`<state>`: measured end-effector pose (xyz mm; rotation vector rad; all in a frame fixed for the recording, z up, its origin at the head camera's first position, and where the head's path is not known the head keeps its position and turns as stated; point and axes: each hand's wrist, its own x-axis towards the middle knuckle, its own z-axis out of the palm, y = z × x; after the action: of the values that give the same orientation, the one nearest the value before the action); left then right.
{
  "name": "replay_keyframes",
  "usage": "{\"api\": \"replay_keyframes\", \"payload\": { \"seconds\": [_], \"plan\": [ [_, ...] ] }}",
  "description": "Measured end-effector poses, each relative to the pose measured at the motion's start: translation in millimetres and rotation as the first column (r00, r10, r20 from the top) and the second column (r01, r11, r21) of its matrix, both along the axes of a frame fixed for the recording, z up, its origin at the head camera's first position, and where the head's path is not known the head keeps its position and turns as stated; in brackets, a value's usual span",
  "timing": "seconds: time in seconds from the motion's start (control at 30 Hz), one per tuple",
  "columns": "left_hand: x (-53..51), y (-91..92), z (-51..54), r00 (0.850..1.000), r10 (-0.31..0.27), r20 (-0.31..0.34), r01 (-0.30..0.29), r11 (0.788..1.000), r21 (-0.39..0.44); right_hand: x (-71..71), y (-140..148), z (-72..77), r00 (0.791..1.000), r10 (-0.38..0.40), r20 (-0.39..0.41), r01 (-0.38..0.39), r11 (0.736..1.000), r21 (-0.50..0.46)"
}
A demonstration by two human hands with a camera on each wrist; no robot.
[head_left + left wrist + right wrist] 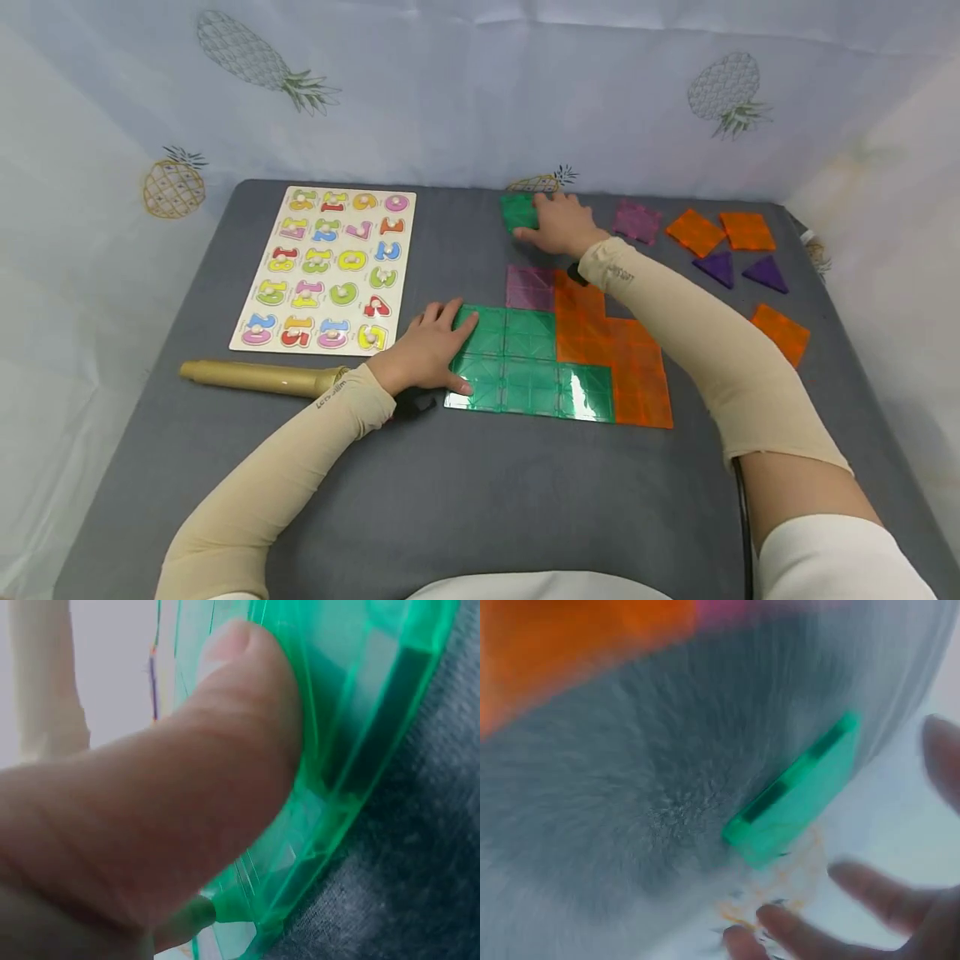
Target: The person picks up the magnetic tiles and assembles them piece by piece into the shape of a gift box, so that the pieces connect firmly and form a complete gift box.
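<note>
My left hand (426, 350) rests with spread fingers on the left edge of joined green tiles (531, 385); in the left wrist view its thumb (240, 712) presses on the green plastic (352, 697). Orange tiles (637, 367) and a pink tile (529, 288) adjoin the green ones. At the back, my right hand (562, 225) is over the right side of a separate green tile (518, 212). The right wrist view shows that tile (799, 799) on the grey surface, with the fingers (885, 900) spread beside it; contact cannot be told.
A number puzzle board (322, 271) lies at the left, with a gold tube (258, 377) below it. Toward the right are a loose pink tile (637, 222), several orange tiles (747, 231) and two purple triangles (767, 273). A patterned curtain (480, 100) hangs behind the table.
</note>
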<state>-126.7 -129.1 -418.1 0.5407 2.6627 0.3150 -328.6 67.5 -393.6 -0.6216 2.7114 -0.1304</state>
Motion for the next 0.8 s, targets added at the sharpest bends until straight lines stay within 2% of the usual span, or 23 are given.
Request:
{"api": "replay_keyframes", "payload": {
  "seconds": [0.07, 0.13, 0.23, 0.3, 0.37, 0.43, 0.5, 0.53, 0.57, 0.6, 0.63, 0.67, 0.73, 0.8],
  "plan": [
    [1.2, 3.5, -1.7, 1.0, 0.003, -0.005, -0.003, 1.0, -0.01, -17.4, -3.3, -3.5, 0.992, -0.107, 0.071, 0.107, 0.994, 0.01],
    [1.5, 6.4, -2.8, 1.0, 0.003, -0.008, -0.003, 1.0, -0.015, -27.7, -9.8, -9.5, 0.976, -0.19, 0.109, 0.187, 0.982, 0.033],
    [1.4, 8.8, -4.6, 1.0, 0.008, -0.013, -0.008, 1.0, -0.025, -33.4, -20.7, -20.7, 0.967, -0.242, 0.082, 0.236, 0.969, 0.07],
    [1.4, 9.5, -5.5, 1.0, 0.015, -0.017, -0.015, 0.999, -0.03, -34.6, -24.5, -26.6, 0.967, -0.248, 0.051, 0.244, 0.967, 0.078],
    [1.6, 9.5, -6.7, 0.999, 0.021, -0.027, -0.022, 0.999, -0.036, -35.0, -22.5, -28.5, 0.975, -0.218, 0.034, 0.216, 0.975, 0.055],
    [2.0, 9.2, -7.7, 0.999, 0.025, -0.038, -0.026, 0.999, -0.044, -32.9, -15.4, -25.6, 0.989, -0.142, 0.03, 0.142, 0.99, -0.002],
    [2.5, 8.7, -8.1, 0.999, 0.03, -0.041, -0.033, 0.998, -0.056, -23.6, -6.7, -17.9, 1.0, -0.013, 0.025, 0.016, 0.996, -0.091],
    [3.0, 8.3, -8.0, 0.999, 0.03, -0.044, -0.033, 0.997, -0.065, -15.0, -2.2, -12.9, 0.997, 0.074, 0.016, -0.071, 0.988, -0.135],
    [3.4, 7.9, -7.8, 0.999, 0.032, -0.044, -0.035, 0.997, -0.074, -2.5, 2.5, -6.3, 0.986, 0.167, 0.01, -0.163, 0.971, -0.175],
    [3.9, 7.6, -7.2, 0.999, 0.032, -0.042, -0.035, 0.996, -0.085, 13.3, 7.8, 0.5, 0.962, 0.272, -0.004, -0.267, 0.941, -0.21],
    [4.2, 7.1, -6.3, 0.999, 0.032, -0.04, -0.036, 0.995, -0.094, 32.1, 13.2, 7.7, 0.927, 0.375, -0.01, -0.367, 0.901, -0.233],
    [4.4, 6.7, -5.3, 0.999, 0.032, -0.039, -0.035, 0.994, -0.1, 53.2, 19.2, 14.2, 0.882, 0.471, -0.02, -0.461, 0.852, -0.248],
    [4.8, 5.6, -2.1, 0.999, 0.033, -0.037, -0.037, 0.993, -0.108, 98.0, 32.8, 22.6, 0.769, 0.637, -0.055, -0.63, 0.739, -0.239],
    [4.8, 4.1, -0.3, 0.999, 0.042, -0.032, -0.045, 0.992, -0.118, 140.5, 45.6, 22.7, 0.672, 0.734, -0.1, -0.735, 0.642, -0.219]
  ]
}}
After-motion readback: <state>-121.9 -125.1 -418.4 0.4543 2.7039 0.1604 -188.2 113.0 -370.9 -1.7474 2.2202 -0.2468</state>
